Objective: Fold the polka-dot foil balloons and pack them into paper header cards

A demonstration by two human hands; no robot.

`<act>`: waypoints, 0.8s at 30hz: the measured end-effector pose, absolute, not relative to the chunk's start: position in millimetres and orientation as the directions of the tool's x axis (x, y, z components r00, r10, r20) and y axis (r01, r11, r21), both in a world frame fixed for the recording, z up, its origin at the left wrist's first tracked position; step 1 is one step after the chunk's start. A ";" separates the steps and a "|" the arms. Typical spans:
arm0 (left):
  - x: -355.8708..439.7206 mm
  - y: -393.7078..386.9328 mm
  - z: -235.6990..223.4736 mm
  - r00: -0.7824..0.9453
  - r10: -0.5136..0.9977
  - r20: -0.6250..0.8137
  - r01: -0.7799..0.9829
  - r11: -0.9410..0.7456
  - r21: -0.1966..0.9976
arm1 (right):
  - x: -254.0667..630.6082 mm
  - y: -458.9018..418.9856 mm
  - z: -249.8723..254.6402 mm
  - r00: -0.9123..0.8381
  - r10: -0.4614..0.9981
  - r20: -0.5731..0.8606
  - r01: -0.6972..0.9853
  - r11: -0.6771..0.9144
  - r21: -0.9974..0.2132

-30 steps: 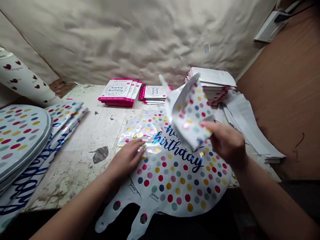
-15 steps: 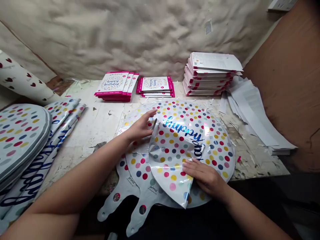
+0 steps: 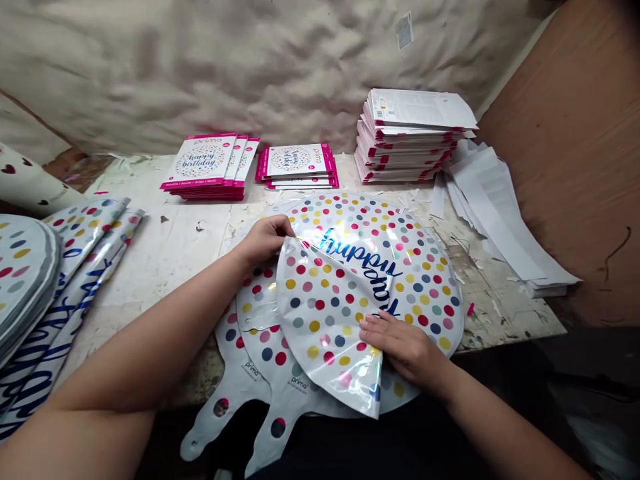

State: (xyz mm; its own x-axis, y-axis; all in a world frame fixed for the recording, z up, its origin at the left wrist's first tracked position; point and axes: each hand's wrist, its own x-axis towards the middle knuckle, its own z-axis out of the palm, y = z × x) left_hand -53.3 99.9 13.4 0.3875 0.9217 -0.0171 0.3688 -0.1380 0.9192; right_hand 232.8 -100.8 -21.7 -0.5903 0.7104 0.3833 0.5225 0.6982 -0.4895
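Note:
A silver foil balloon [image 3: 425,280] with multicoloured dots and blue "happy birthday" lettering lies on the table, one side folded over itself. Its folded flap [image 3: 320,313] comes to a point near the bottom. My left hand [image 3: 265,240] pinches the fold's upper end. My right hand [image 3: 405,347] presses down on the flap near its lower end, fingers together. Two rounded foil tabs [image 3: 220,420] stick out toward me, and part of the lettering is hidden under the flap.
The stained table [image 3: 165,267] holds pink-edged "happy birthday" packets [image 3: 197,163], a taller packet stack [image 3: 410,133], and white paper strips [image 3: 495,220]. Stacked dotted balloons [image 3: 20,280] and folded foil [image 3: 85,260] lie at left. A brown board [image 3: 565,167] stands at right.
The flap my right hand lifted has been laid over the balloon, and my right hand now presses it down. My left hand has moved to the fold's upper end. The view has shifted slightly.

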 end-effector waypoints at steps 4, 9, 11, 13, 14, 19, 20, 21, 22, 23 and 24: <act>-63.1 98.6 21.4 0.534 0.843 -0.060 0.367 -0.167 0.915 | 233.8 -98.7 -20.8 -0.596 0.713 0.369 0.513 0.692 -0.509; -66.4 107.4 30.3 0.248 0.951 0.183 0.620 -0.301 0.724 | 232.0 -98.9 -20.5 -0.586 0.713 0.385 0.524 0.696 -0.491; -57.9 102.0 33.1 0.197 0.912 0.361 0.687 -0.391 0.612 | 231.4 -98.7 -20.4 -0.589 0.711 0.385 0.531 0.699 -0.479; -42.9 84.2 33.4 0.402 0.810 0.427 0.698 -0.573 0.431 | 231.2 -98.1 -21.0 -0.593 0.706 0.387 0.543 0.706 -0.455; -34.5 71.4 31.6 0.563 0.735 0.377 0.650 -0.676 0.347 | 231.2 -97.8 -21.7 -0.596 0.702 0.390 0.551 0.711 -0.438; -13.1 10.0 6.2 0.777 0.630 0.006 0.624 -0.772 0.122 | 230.8 -100.3 -27.2 -0.622 0.681 0.388 0.569 0.733 -0.373; -14.5 4.1 1.6 0.726 0.686 -0.037 0.686 -0.721 0.094 | 230.7 -101.5 -26.6 -0.626 0.681 0.380 0.569 0.732 -0.375; -16.9 0.5 -1.6 0.679 0.730 -0.077 0.734 -0.675 0.075 | 230.8 -102.5 -24.4 -0.633 0.684 0.363 0.565 0.729 -0.388; -19.6 -1.3 -3.3 0.643 0.758 -0.111 0.766 -0.640 0.065 | 231.2 -102.9 -20.7 -0.649 0.685 0.330 0.553 0.723 -0.414; -22.0 -1.7 -3.6 0.618 0.774 -0.136 0.785 -0.616 0.061 | 232.0 -101.9 -15.6 -0.670 0.684 0.289 0.532 0.714 -0.456; -23.8 -1.3 -3.0 0.603 0.784 -0.152 0.797 -0.601 0.062 | 233.4 -99.1 -9.3 -0.683 0.685 0.254 0.509 0.695 -0.507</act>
